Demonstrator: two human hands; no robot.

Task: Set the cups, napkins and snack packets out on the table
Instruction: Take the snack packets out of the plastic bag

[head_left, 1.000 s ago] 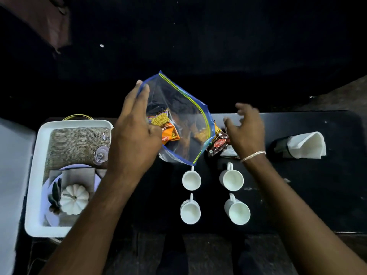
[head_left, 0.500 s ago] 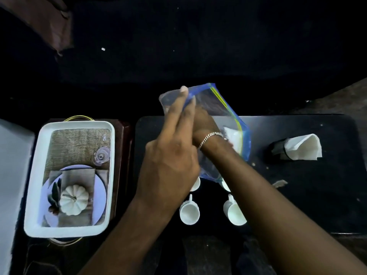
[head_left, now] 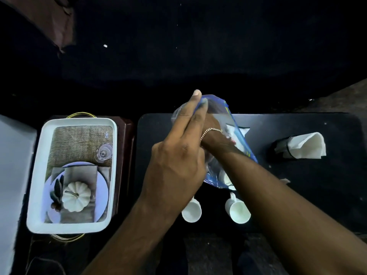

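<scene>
My left hand [head_left: 178, 155] holds a clear zip bag with a blue edge [head_left: 236, 139] by its near side, above the dark table [head_left: 297, 185]. My right hand [head_left: 210, 126] is reaching inside the bag; its fingers are hidden behind my left hand, so I cannot tell what they hold. White packets show through the bag's wall. Two white cups [head_left: 191, 212] [head_left: 239, 211] stand near the table's front edge, and another cup is partly visible through the bag. White napkins in a dark holder [head_left: 303, 145] lie at the right.
A white tray [head_left: 39, 175] printed with a plate and pumpkin picture sits to the left on a dark red stand. A small scrap lies on the table right of my forearm. The floor beyond is dark.
My right hand has gone from the table beside the bag into the bag. My left hand shifted right with the bag, covering the back cups. The camera view moved slightly.
</scene>
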